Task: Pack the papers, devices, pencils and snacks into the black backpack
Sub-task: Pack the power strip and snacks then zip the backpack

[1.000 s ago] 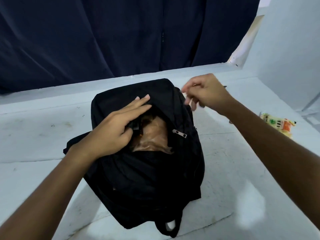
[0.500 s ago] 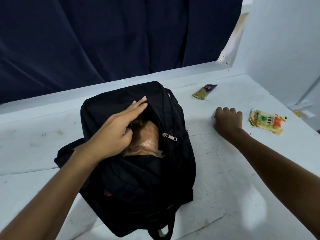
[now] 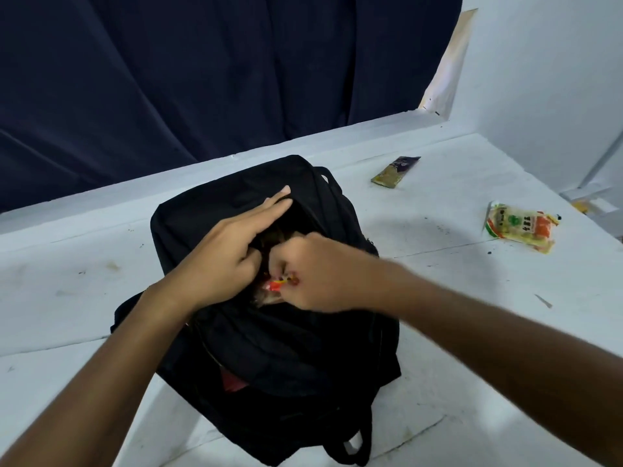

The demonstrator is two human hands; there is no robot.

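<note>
The black backpack point(image 3: 269, 348) lies on the white table point(image 3: 472, 315), its top compartment gaping. My left hand point(image 3: 226, 257) holds the opening's edge back, fingers straight along the flap and thumb tucked inside. My right hand point(image 3: 323, 274) is curled over the opening and grips a small red and yellow object point(image 3: 279, 284), blurred, at the mouth of the bag. Something brown shows inside under my hands. A yellow and orange snack packet point(image 3: 521, 227) lies on the table at the right. A gold and purple snack wrapper point(image 3: 396, 171) lies farther back.
A dark blue curtain point(image 3: 202, 79) hangs behind the table's raised back ledge. A white wall point(image 3: 556, 79) closes the right side. A red patch point(image 3: 232, 382) shows in a lower backpack pocket. A strap loop point(image 3: 354, 443) sticks out at the bag's near end.
My right hand left the table near the snack packet and came back over the backpack opening, now gripping a small red and yellow object. My left hand stayed on the opening.
</note>
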